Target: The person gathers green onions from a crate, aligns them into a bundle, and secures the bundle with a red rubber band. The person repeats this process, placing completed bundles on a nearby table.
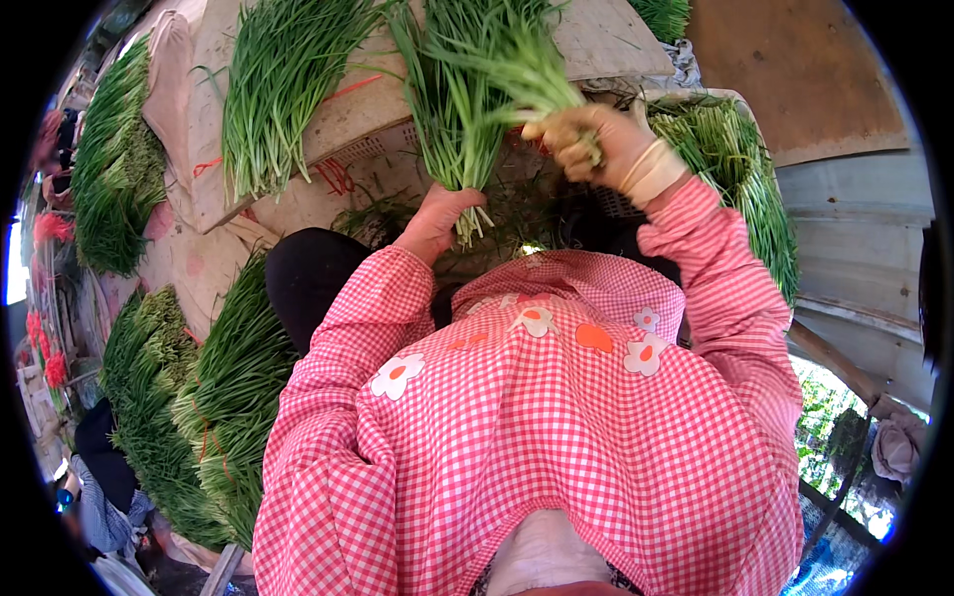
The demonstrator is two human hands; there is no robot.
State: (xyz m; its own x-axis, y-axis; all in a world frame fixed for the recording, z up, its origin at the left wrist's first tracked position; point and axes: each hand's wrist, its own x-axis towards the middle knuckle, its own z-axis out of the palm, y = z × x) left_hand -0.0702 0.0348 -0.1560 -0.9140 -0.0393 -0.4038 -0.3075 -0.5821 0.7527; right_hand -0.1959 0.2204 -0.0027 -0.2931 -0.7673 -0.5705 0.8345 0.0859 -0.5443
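Observation:
My left hand grips a bunch of long green chives near its pale stem ends, with the leaves pointing away from me over the board. To its right, my right hand is closed around a smaller bunch of chives, which is blurred. That hand has something tan on its fingers and a pale band at the wrist. The leaf tips of the two bunches overlap near the top. On the wooden board at left lies a loose pile of chives.
A white crate packed with chives stands at right. Tied bundles lie at lower left, more at far left. Red ties hang at the board's edge. Chive scraps litter the ground between my knees.

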